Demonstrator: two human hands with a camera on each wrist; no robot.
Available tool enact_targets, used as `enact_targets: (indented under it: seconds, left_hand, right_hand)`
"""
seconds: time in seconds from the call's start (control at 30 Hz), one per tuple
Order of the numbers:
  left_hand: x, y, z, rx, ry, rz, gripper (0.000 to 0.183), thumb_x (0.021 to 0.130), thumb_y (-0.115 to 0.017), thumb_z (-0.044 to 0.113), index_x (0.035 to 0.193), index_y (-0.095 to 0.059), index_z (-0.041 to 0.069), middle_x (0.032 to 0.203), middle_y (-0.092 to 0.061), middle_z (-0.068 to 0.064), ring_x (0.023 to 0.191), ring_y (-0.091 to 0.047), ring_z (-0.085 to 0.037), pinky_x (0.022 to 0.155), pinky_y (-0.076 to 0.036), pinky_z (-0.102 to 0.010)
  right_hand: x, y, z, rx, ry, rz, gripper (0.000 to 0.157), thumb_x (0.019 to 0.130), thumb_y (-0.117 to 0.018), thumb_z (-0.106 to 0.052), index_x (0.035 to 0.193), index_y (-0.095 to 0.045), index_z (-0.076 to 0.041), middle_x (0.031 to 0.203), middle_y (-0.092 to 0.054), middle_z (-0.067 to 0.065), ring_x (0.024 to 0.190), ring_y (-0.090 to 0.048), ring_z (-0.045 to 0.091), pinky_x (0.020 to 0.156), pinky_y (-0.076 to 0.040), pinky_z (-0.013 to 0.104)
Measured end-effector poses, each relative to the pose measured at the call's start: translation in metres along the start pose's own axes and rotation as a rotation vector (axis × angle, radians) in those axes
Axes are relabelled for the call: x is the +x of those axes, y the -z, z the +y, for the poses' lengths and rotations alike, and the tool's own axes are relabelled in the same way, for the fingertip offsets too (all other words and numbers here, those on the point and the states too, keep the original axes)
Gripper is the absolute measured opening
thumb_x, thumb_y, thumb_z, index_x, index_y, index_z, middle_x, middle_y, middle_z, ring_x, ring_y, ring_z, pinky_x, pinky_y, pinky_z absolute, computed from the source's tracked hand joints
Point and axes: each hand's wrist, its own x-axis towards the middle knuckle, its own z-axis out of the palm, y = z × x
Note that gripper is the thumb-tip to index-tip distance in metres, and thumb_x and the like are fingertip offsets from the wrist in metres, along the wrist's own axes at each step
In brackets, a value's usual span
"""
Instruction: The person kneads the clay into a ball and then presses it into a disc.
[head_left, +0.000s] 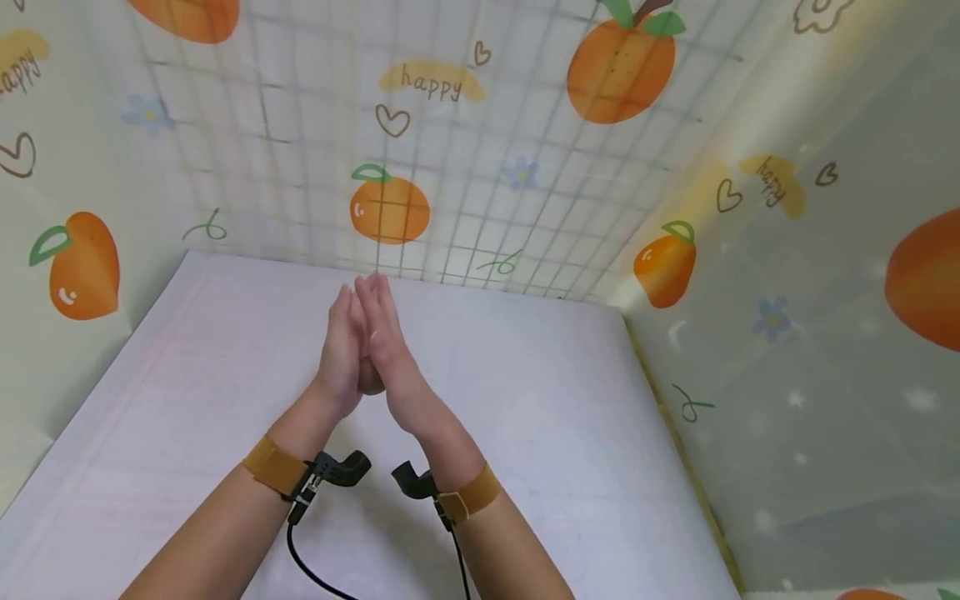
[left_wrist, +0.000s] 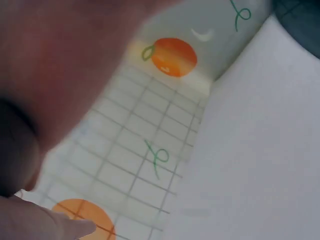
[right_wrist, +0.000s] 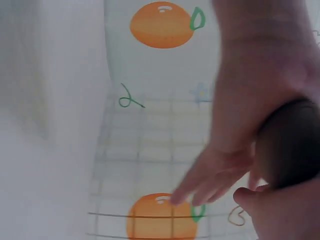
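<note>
As two arms reach out over a white table (head_left: 540,417), I see the left hand (head_left: 340,357) and right hand (head_left: 394,367) nearly palm to palm, pressing a dark ball (head_left: 371,378) between them. Their fingers are straight, not curled round it. Beyond stands a sheet (head_left: 315,187) printed with oranges.

The object (head_left: 371,380) sits between left hand (head_left: 341,354) and right hand (head_left: 398,367), above the surface (head_left: 547,433); sheeting (head_left: 300,192) stands behind and on both sides.
</note>
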Motion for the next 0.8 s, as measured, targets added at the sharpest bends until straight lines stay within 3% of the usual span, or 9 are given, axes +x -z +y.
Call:
enact_targets:
  seconds: [0.07,0.17,0.27,0.33,0.47,0.53,0.63,0.73,0.8]
  left_hand:
    - [-0.002,-0.002,-0.005,-0.028,0.023,0.004,0.074,0.104,-0.016,0.080,0.162,-0.038,0.041,0.102,-0.069,0.018,0.090,-0.061,-0.002,0.086,-0.048,-0.029]
    - [-0.008,-0.010,-0.013,-0.056,0.039,-0.009,0.066,0.105,-0.018,0.078,0.138,-0.058,0.037,0.061,-0.045,0.008,0.058,-0.045,-0.011,0.061,-0.038,-0.026]
    - [-0.015,-0.017,-0.017,-0.101,0.016,-0.032,0.061,0.108,-0.017,0.072,0.131,-0.059,0.033,0.075,-0.056,0.012,0.077,-0.053,-0.008,0.080,-0.043,-0.028]
    - [-0.017,-0.020,-0.016,-0.112,0.003,-0.039,0.065,0.108,-0.015,0.069,0.146,-0.054,0.033,0.077,-0.056,0.012,0.078,-0.052,-0.009,0.081,-0.043,-0.030]
    - [-0.018,-0.020,-0.010,-0.117,-0.020,-0.029,0.069,0.108,-0.014,0.068,0.165,-0.034,0.034,0.092,-0.065,0.008,0.086,-0.055,-0.011,0.080,-0.044,-0.032]
    - [-0.017,-0.017,-0.006,-0.125,-0.018,-0.020,0.071,0.108,-0.015,0.069,0.169,-0.025,0.035,0.122,-0.070,0.006,0.112,-0.060,-0.013,0.097,-0.046,-0.038]
    - [-0.014,-0.011,0.002,-0.150,-0.042,-0.012,0.073,0.107,-0.017,0.069,0.172,-0.015,0.035,0.170,-0.043,0.009,0.155,-0.037,-0.017,0.125,-0.029,-0.055]
    - [-0.008,-0.007,0.009,-0.149,-0.071,-0.006,0.075,0.107,-0.019,0.070,0.173,-0.015,0.034,0.180,-0.020,0.013,0.167,-0.016,-0.015,0.133,-0.007,-0.061]
    - [-0.005,-0.004,0.012,-0.134,-0.075,-0.008,0.076,0.107,-0.019,0.070,0.173,-0.015,0.033,0.180,-0.016,0.014,0.165,-0.015,-0.010,0.133,-0.005,-0.059]
  right_hand:
    - [0.001,0.001,-0.006,-0.041,0.010,0.002,0.085,0.097,-0.019,-0.090,0.171,-0.009,-0.049,0.177,0.017,-0.024,0.168,0.010,0.015,0.126,-0.001,0.077]
    - [0.005,0.005,-0.009,-0.094,0.001,0.034,0.085,0.097,-0.021,-0.091,0.170,-0.011,-0.050,0.177,0.017,-0.025,0.168,0.006,0.019,0.126,-0.007,0.078]
    - [0.013,0.011,-0.007,-0.125,-0.034,0.087,0.077,0.099,-0.022,-0.087,0.168,-0.014,-0.054,0.175,0.016,-0.030,0.168,0.004,0.016,0.128,-0.009,0.075]
    - [0.019,0.015,-0.002,-0.143,-0.040,0.118,0.073,0.103,-0.021,-0.082,0.163,-0.040,-0.045,0.175,0.015,-0.031,0.168,0.006,0.014,0.128,-0.009,0.074]
    - [0.024,0.020,0.008,-0.161,-0.058,0.133,0.072,0.105,-0.021,-0.079,0.164,-0.040,-0.041,0.176,0.016,-0.027,0.168,0.008,0.018,0.128,-0.010,0.075]
    - [0.023,0.020,0.013,-0.170,-0.073,0.127,0.071,0.105,-0.021,-0.079,0.169,-0.027,-0.047,0.176,0.018,-0.024,0.169,0.007,0.022,0.126,-0.011,0.077]
    - [0.019,0.017,0.017,-0.151,-0.084,0.105,0.066,0.107,-0.024,-0.075,0.169,-0.013,-0.053,0.176,0.020,-0.022,0.169,0.007,0.026,0.125,-0.010,0.080]
    - [0.015,0.010,0.016,-0.103,-0.086,0.088,0.062,0.109,-0.025,-0.070,0.167,-0.012,-0.056,0.176,0.019,-0.025,0.169,0.008,0.023,0.124,-0.008,0.081]
    - [0.011,0.005,0.012,-0.078,-0.070,0.078,0.064,0.107,-0.025,-0.072,0.168,-0.010,-0.056,0.175,0.019,-0.026,0.168,0.008,0.021,0.123,-0.006,0.082]
